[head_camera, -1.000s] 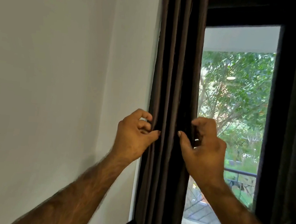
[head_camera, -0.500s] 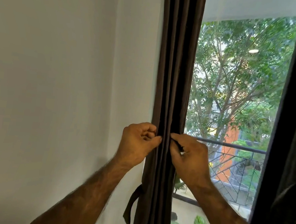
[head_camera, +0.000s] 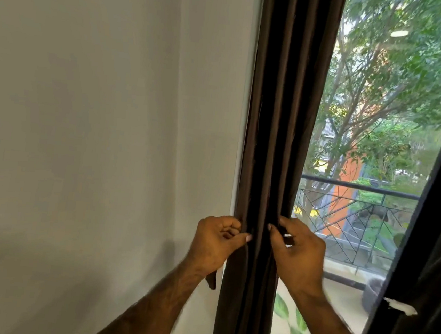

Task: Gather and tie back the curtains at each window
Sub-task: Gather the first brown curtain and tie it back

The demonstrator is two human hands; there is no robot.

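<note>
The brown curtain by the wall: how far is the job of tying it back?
Done: the brown curtain is gathered into a narrow bundle. In hand: the left hand and right hand grip it from both sides. Left: no tie is around it; a dark strap hangs loose below the left hand.

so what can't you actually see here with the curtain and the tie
- Head view: curtain top and hem, cut off by the frame edges.
- Tie strap: mostly hidden behind the left hand.
- Right hand: fingertips buried in the folds.
</note>
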